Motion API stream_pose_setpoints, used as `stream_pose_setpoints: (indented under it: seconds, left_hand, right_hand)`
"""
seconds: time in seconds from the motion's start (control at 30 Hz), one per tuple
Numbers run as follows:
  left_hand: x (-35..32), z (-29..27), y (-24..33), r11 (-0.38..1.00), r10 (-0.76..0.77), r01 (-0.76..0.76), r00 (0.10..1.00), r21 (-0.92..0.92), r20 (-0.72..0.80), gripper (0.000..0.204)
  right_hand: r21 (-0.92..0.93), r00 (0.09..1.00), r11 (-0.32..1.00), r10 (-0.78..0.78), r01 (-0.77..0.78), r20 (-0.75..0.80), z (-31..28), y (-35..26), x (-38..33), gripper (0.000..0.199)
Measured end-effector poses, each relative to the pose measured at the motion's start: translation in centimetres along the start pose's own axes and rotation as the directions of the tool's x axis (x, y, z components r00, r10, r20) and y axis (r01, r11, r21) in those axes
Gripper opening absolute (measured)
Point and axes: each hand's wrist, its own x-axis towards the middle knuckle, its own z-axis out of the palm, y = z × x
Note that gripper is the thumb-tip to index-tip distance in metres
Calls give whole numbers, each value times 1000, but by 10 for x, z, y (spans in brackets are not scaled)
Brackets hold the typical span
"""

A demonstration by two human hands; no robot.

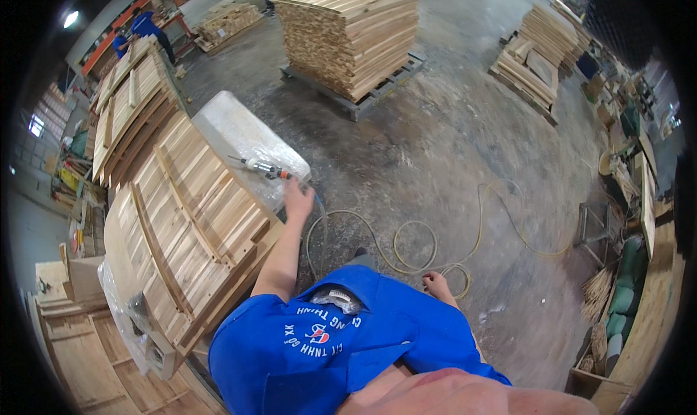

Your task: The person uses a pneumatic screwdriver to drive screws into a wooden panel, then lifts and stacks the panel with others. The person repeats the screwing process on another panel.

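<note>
My left hand (298, 199) reaches forward beside the wooden panel, its fingers closed round the rear end of a power screwdriver (267, 169). The tool is silver and black with an orange band, and its thin bit points left, above a plastic-wrapped block (239, 128). A thin hose (319, 210) runs down from near this hand. Left of my arm lies a large slatted wooden panel (192, 212) with a rounded end and two long battens across it. My right hand (437, 284) hangs low by my side, fingers curled with nothing visible in them, near the coiled hose.
A yellowish air hose (414, 225) loops over the concrete floor. A tall stack of boards (348, 34) stands on a pallet (356, 109) ahead. More panels (141, 99) lie at the far left, where people in blue (145, 25) stand. Wood piles (541, 59) line the right.
</note>
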Motion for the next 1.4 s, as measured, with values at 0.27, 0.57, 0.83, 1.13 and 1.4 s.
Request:
stream_pose_setpoints:
  seconds: [0.27, 0.57, 0.83, 1.13, 1.4]
  left_hand:
    - [113, -15, -34, 891, -433, 446, 891, 82, -137, 70]
    - [214, 21, -51, 487, -859, 849, 508, 206, -64, 92]
    - [228, 39, -66, 363, -877, 887, 428, 285, -217, 67]
    - [214, 20, -53, 683, -696, 670, 717, 291, -17, 58]
    - [231, 16, -40, 560, -805, 745, 593, 362, 25, 66]
  right_hand:
    - [75, 995, 994, 87, -84, -38, -66, -23, 51, 26]
    - [-224, 911, 955, 89, -193, -403, -160, -41, 180, 26]
    - [-37, 996, 999, 7, -10, -86, -173, -208, 390, 22]
    - [-14, 947, 988, -145, 156, 288, -123, -395, 576, 23]
    - [-256, 713, 693, -518, 674, 473, -121, -514, 679, 20]
